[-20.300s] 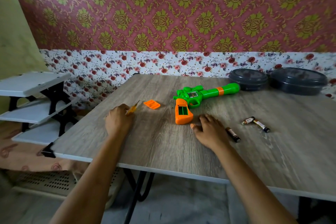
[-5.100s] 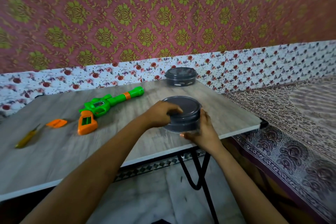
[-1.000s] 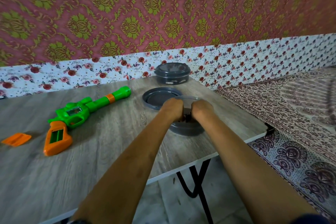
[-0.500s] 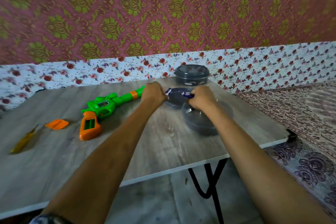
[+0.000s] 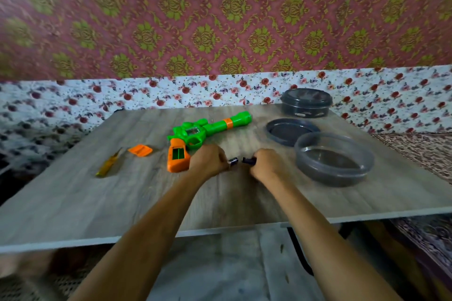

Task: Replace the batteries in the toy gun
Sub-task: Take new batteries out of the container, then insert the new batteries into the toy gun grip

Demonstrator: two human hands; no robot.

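Holding two batteries (image 5: pixel 232 161) right beside the toy gun (image 5: pixel 195 133)!
Left grip (image 5: pixel 208 162) and right grip (image 5: pixel 266 166) each curl tight round one dark cell, just by the open orange handle on the surface (image 5: pixel 122 203); match polarity marks before pressing them in.

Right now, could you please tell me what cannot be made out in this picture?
Batteries: head view, left hand and right hand cover all but dark tips; count unclear.
Closed tub: head view, its dark wall obscures the contents.
Screwdriver: head view, motion blur hides its tip.
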